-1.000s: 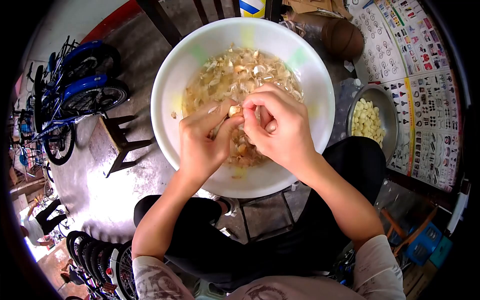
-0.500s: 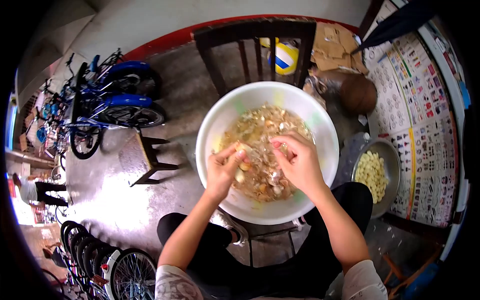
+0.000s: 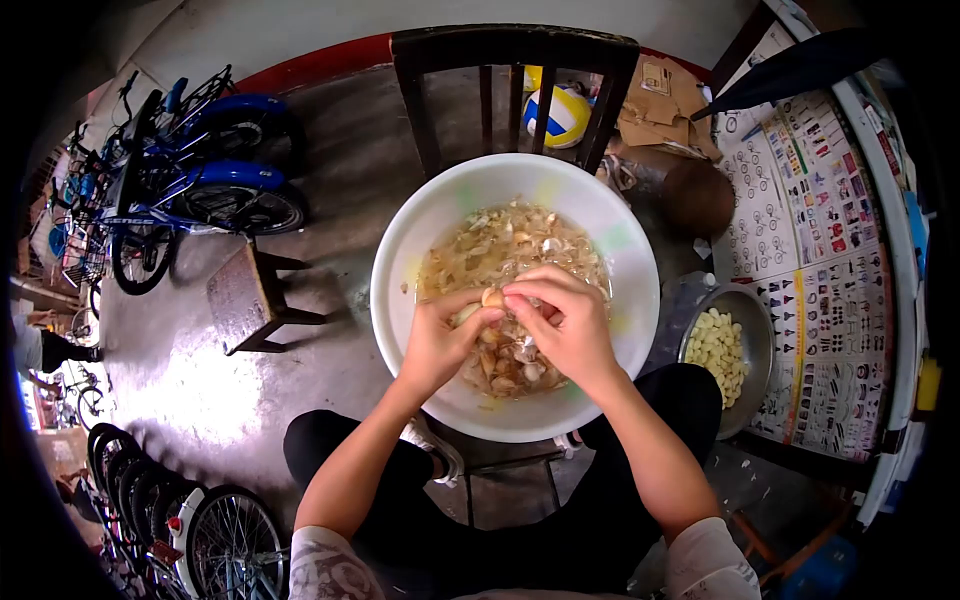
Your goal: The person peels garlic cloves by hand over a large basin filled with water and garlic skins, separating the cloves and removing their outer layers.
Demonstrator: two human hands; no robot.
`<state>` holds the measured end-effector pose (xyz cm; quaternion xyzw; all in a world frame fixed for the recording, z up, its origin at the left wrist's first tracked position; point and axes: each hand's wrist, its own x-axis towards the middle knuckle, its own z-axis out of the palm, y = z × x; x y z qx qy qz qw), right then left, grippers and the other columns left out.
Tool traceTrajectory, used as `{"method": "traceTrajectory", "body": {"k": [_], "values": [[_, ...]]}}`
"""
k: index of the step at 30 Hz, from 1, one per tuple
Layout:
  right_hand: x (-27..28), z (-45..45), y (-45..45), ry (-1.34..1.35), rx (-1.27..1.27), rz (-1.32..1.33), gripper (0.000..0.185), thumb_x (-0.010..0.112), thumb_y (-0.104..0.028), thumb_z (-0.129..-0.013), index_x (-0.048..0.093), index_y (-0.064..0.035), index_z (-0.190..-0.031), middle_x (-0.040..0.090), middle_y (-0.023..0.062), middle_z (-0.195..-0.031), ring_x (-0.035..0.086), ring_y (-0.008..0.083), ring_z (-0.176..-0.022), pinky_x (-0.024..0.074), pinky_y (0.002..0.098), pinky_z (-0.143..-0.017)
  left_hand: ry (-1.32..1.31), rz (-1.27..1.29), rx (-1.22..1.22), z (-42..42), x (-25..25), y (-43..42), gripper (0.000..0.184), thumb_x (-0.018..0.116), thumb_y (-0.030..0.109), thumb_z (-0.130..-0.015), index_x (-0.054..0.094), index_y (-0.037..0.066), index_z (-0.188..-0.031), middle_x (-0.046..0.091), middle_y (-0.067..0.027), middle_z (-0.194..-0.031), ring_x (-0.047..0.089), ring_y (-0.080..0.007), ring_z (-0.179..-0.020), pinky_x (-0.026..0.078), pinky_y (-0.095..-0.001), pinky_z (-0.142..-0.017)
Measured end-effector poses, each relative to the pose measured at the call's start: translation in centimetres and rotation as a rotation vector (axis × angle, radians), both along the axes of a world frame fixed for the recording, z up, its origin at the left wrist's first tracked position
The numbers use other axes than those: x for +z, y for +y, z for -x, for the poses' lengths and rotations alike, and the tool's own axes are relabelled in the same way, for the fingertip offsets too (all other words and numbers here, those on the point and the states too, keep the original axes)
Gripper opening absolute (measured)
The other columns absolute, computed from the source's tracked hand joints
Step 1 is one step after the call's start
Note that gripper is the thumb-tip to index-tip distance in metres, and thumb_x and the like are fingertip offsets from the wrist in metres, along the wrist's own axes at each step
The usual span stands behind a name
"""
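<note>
A brownish garlic clove (image 3: 492, 298) sits between my fingertips, over a large white basin (image 3: 398, 385). My left hand (image 3: 440, 335) is closed on it with thumb and forefinger, and something pale, perhaps another clove, shows in its curled fingers. From the other side, my right hand (image 3: 565, 325) pinches the same clove at its edge. Below both hands, water in the basin carries loose garlic skins (image 3: 510, 235) and unpeeled cloves (image 3: 505, 378). To the right, a metal bowl (image 3: 765, 350) holds many peeled garlic cloves (image 3: 716, 348).
A dark wooden chair (image 3: 515, 45) stands behind the basin, with a volleyball (image 3: 560, 115) and cardboard (image 3: 665, 110) beyond. On the left are a wooden stool (image 3: 245, 300) and blue bicycles (image 3: 240, 175). More bicycle wheels (image 3: 235, 545) stand lower left. A printed sheet (image 3: 820, 270) covers the right side.
My hands have come together; earlier they were apart, and now the right fingertips meet the clove at the left hand. The whole view has shifted slightly.
</note>
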<state>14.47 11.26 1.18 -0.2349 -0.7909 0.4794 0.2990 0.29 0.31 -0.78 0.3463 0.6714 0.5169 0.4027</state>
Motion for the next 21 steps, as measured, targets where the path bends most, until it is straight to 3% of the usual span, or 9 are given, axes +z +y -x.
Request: {"method": "traceTrajectory", "body": {"k": [5,8,10,11,13,14,21], "values": [[-0.2,0.5,-0.5,0.017,-0.056,-0.006,0.017,0.069,-0.002,-0.083,0.068,-0.0019,-0.100,0.063,0.0059,-0.086,0.060,0.0145,-0.062,0.0476,0.0244,-0.053,0.092,-0.034,-0.013,1.0,0.1,0.1,0.021,0.071,0.014,-0.086,0.071,-0.002,-0.100,0.074,-0.0099,-0.087,0.063,-0.0101,-0.075,0.051,-0.0280,-0.072],[0.0,0.5,-0.7,-0.026,-0.028,0.049,0.015,0.070,-0.002,-0.083,0.068,-0.0007,-0.098,0.064,0.0066,-0.088,0.058,0.0131,-0.058,0.0469,0.0245,-0.051,0.181,-0.057,0.006,0.9,0.2,0.1,0.020,0.071,0.013,-0.085,0.071,-0.002,-0.097,0.073,-0.0129,-0.087,0.067,-0.0169,-0.074,0.051,-0.0300,-0.072],[-0.1,0.6,-1.1,0.018,-0.034,0.031,0.013,0.070,-0.002,-0.082,0.068,0.0001,-0.095,0.066,0.0067,-0.088,0.055,0.0113,-0.052,0.0442,0.0243,-0.049,0.551,-0.215,-0.018,0.6,0.2,-0.1,0.021,0.072,0.014,-0.083,0.070,0.000,-0.097,0.071,-0.0130,-0.084,0.068,-0.0258,-0.069,0.053,-0.0329,-0.066],[-0.4,0.6,-1.2,0.025,-0.034,0.033,0.013,0.070,-0.002,-0.082,0.068,0.0001,-0.095,0.066,0.0067,-0.088,0.055,0.0113,-0.052,0.0442,0.0243,-0.049,0.558,-0.213,-0.020,0.4,0.1,-0.2,0.021,0.072,0.014,-0.083,0.070,0.000,-0.097,0.071,-0.0130,-0.084,0.068,-0.0258,-0.069,0.053,-0.0329,-0.066],[-1.3,0.7,-1.4,-0.003,-0.079,0.055,0.011,0.070,-0.001,-0.082,0.067,0.0007,-0.093,0.067,0.0069,-0.088,0.054,0.0104,-0.050,0.0415,0.0239,-0.047,0.878,-0.175,-0.005,0.0,-0.3,-0.5,0.022,0.073,0.016,-0.081,0.068,0.004,-0.099,0.067,-0.0107,-0.081,0.065,-0.0298,-0.066,0.053,-0.0350,-0.058],[-1.5,0.9,-1.6,-0.006,-0.113,0.034,0.011,0.070,-0.001,-0.082,0.068,0.0015,-0.092,0.068,0.0076,-0.087,0.054,0.0099,-0.049,0.0397,0.0237,-0.046,0.948,-0.239,-0.009,0.1,-1.0,-0.5,0.024,0.073,0.019,-0.081,0.067,0.007,-0.100,0.066,-0.0075,-0.081,0.065,-0.0269,-0.062,0.052,-0.0353,-0.052],[-1.5,0.9,-1.6,0.017,-0.110,0.026,0.011,0.068,0.001,-0.081,0.068,0.0029,-0.092,0.069,0.0104,-0.088,0.061,0.0156,-0.055,0.0467,0.0270,-0.050,0.985,-0.198,-0.003,-0.1,-1.3,-0.7,0.025,0.075,0.020,-0.080,0.068,0.006,-0.099,0.066,-0.0086,-0.081,0.065,-0.0279,-0.059,0.052,-0.0353,-0.050]]}}
